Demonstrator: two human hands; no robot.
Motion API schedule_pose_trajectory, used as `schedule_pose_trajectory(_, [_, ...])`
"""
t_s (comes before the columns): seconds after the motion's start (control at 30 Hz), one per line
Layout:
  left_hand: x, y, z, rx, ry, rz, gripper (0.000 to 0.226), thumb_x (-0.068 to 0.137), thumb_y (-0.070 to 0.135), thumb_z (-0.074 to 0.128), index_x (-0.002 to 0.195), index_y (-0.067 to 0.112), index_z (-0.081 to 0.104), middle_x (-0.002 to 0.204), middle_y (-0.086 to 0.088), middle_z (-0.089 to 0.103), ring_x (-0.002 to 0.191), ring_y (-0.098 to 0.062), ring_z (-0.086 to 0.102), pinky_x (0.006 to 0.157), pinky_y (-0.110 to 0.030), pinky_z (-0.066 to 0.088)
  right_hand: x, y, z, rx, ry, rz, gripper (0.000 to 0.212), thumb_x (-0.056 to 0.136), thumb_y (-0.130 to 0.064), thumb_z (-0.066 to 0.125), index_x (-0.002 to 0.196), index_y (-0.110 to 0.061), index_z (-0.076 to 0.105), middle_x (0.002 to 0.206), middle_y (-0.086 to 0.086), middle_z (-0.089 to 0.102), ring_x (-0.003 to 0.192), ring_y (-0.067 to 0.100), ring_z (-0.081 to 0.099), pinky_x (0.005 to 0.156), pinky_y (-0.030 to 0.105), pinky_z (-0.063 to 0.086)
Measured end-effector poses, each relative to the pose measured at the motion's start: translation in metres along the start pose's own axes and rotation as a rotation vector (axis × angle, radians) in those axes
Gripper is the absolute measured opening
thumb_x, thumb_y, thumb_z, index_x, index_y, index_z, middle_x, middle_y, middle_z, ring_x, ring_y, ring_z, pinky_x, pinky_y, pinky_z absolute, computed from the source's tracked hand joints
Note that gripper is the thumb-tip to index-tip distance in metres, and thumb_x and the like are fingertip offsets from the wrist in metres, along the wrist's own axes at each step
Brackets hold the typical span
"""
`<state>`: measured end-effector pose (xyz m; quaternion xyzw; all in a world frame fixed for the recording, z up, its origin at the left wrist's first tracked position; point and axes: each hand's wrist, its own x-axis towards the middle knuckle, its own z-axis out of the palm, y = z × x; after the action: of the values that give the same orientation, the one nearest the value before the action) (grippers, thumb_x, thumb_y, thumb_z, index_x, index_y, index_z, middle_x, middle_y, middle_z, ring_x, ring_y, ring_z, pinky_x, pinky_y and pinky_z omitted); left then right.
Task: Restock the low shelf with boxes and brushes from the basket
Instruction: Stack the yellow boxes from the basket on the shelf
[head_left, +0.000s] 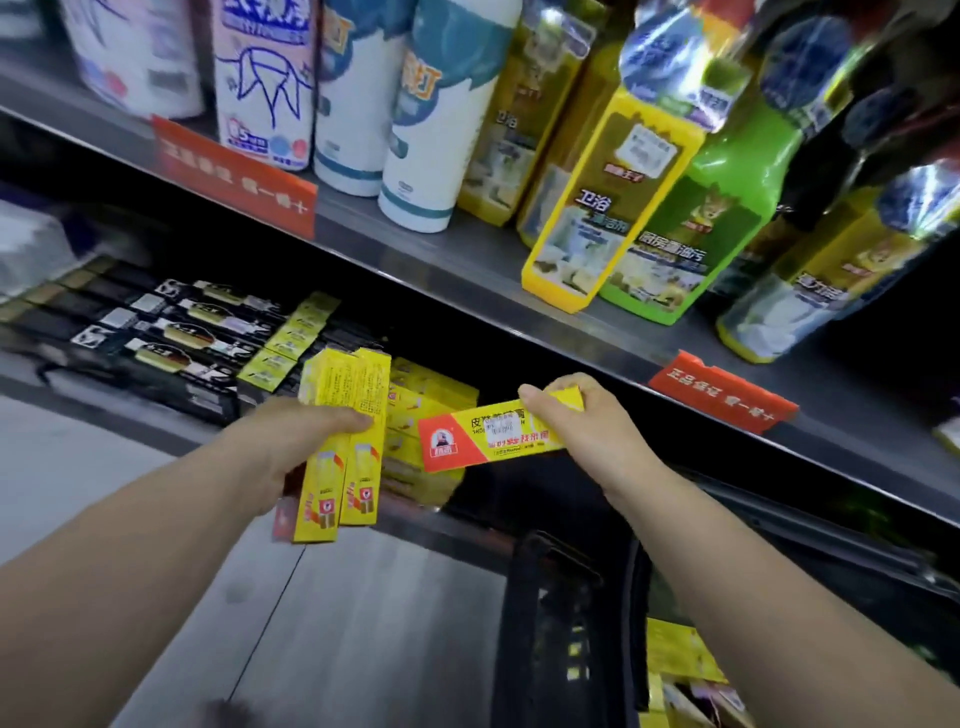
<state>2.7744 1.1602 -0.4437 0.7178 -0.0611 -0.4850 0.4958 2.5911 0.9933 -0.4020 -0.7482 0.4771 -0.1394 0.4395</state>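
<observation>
My left hand (298, 441) grips a bundle of long yellow boxes (345, 441), held upright in front of the low shelf. My right hand (582, 426) pinches the right end of one yellow and red box (483, 439), held flat and level just in front of a stack of matching yellow boxes (426, 400) on the low shelf (441, 525). The black basket (571, 597) stands on the floor at the lower right, with more yellow packages (680, 654) inside. Black and gold boxes (182, 332) lie in rows on the shelf to the left.
The upper shelf (415, 260) overhangs the low one and carries paper rolls (265, 83), yellow and green cleaner bottles (613, 202) and red price tags (234, 176). Grey floor tiles (337, 623) lie below my arms.
</observation>
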Motion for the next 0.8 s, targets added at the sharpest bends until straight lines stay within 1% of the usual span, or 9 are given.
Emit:
schedule_pose_trajectory(0.13, [0.015, -0.008, 0.000, -0.087, 0.048, -0.027, 0.035, 0.075, 0.015, 0.076, 0.104, 0.000, 0.062, 0.086, -0.022, 0.071, 0.072, -0.036, 0.069, 0.073, -0.055, 0.056, 0.029, 0.007, 0.023, 0.073, 0.096, -0.022, 0.031, 0.077, -0.038, 0.074, 0.096, -0.015, 0.066, 0.084, -0.002, 0.065, 0.074, 0.009, 0.060, 0.062, 0.018, 0.043])
schedule_pose_trajectory(0.23, [0.024, -0.008, 0.002, -0.152, 0.074, -0.043, 0.043, 0.074, 0.016, 0.077, 0.109, 0.001, 0.058, 0.089, -0.020, 0.071, 0.074, -0.035, 0.069, 0.069, -0.051, 0.056, 0.059, 0.013, 0.038, 0.221, 0.196, 0.056, 0.026, 0.077, -0.034, 0.075, 0.091, -0.015, 0.065, 0.081, -0.003, 0.063, 0.071, 0.006, 0.056, 0.060, 0.016, 0.042])
schedule_pose_trajectory(0.27, [0.027, -0.007, 0.003, -0.174, 0.080, -0.048, 0.045, 0.073, 0.016, 0.078, 0.111, 0.002, 0.058, 0.090, -0.019, 0.071, 0.073, -0.034, 0.069, 0.067, -0.048, 0.057, 0.070, 0.015, 0.042, 0.253, 0.218, 0.089, 0.027, 0.077, -0.034, 0.075, 0.092, -0.014, 0.065, 0.082, -0.003, 0.062, 0.071, 0.006, 0.056, 0.062, 0.017, 0.042])
schedule_pose_trajectory(0.33, [0.032, -0.006, 0.005, -0.208, 0.087, -0.062, 0.048, 0.072, 0.017, 0.079, 0.113, 0.003, 0.057, 0.093, -0.019, 0.070, 0.075, -0.035, 0.069, 0.071, -0.052, 0.056, 0.093, 0.022, 0.051, 0.176, 0.225, 0.141, 0.041, 0.078, -0.037, 0.073, 0.107, -0.009, 0.063, 0.097, 0.005, 0.063, 0.086, 0.016, 0.059, 0.075, 0.024, 0.044])
schedule_pose_trajectory(0.37, [0.034, -0.005, 0.005, -0.221, 0.094, -0.070, 0.051, 0.072, 0.018, 0.079, 0.114, 0.003, 0.056, 0.095, -0.020, 0.070, 0.077, -0.037, 0.069, 0.075, -0.055, 0.055, 0.103, 0.027, 0.055, 0.074, 0.196, 0.150, 0.050, 0.080, -0.040, 0.071, 0.117, -0.009, 0.059, 0.106, 0.009, 0.061, 0.095, 0.021, 0.057, 0.079, 0.028, 0.045])
schedule_pose_trajectory(0.43, [0.037, -0.003, 0.007, -0.244, 0.113, -0.083, 0.054, 0.071, 0.020, 0.080, 0.116, 0.004, 0.055, 0.096, -0.020, 0.069, 0.079, -0.038, 0.069, 0.079, -0.059, 0.053, 0.119, 0.034, 0.062, -0.088, 0.100, 0.131, 0.055, 0.083, -0.040, 0.066, 0.129, -0.014, 0.049, 0.115, 0.012, 0.058, 0.095, 0.023, 0.053, 0.072, 0.026, 0.043])
schedule_pose_trajectory(0.53, [0.043, -0.001, 0.010, -0.267, 0.133, -0.081, 0.050, 0.072, 0.019, 0.079, 0.113, 0.004, 0.057, 0.092, -0.019, 0.070, 0.075, -0.036, 0.069, 0.079, -0.059, 0.053, 0.133, 0.047, 0.073, -0.097, -0.018, 0.097, 0.042, 0.085, -0.028, 0.067, 0.124, -0.020, 0.052, 0.114, 0.010, 0.059, 0.090, 0.019, 0.054, 0.059, 0.017, 0.041])
schedule_pose_trajectory(0.63, [0.049, -0.002, 0.011, -0.254, 0.139, -0.090, 0.048, 0.073, 0.020, 0.079, 0.113, 0.004, 0.057, 0.092, -0.018, 0.070, 0.072, -0.034, 0.069, 0.077, -0.057, 0.054, 0.138, 0.061, 0.084, -0.112, -0.136, 0.077, 0.036, 0.086, -0.018, 0.066, 0.120, -0.016, 0.057, 0.113, 0.009, 0.060, 0.086, 0.014, 0.054, 0.065, 0.019, 0.042])
schedule_pose_trajectory(0.8, [0.058, -0.006, 0.012, -0.237, 0.111, -0.112, 0.036, 0.075, 0.020, 0.077, 0.105, 0.006, 0.063, 0.088, -0.016, 0.072, 0.073, -0.033, 0.070, 0.077, -0.054, 0.055, 0.142, 0.068, 0.096, -0.221, -0.277, 0.002, 0.030, 0.093, -0.011, 0.055, 0.123, -0.012, 0.054, 0.123, 0.012, 0.055, 0.096, 0.015, 0.051, 0.076, 0.020, 0.041])
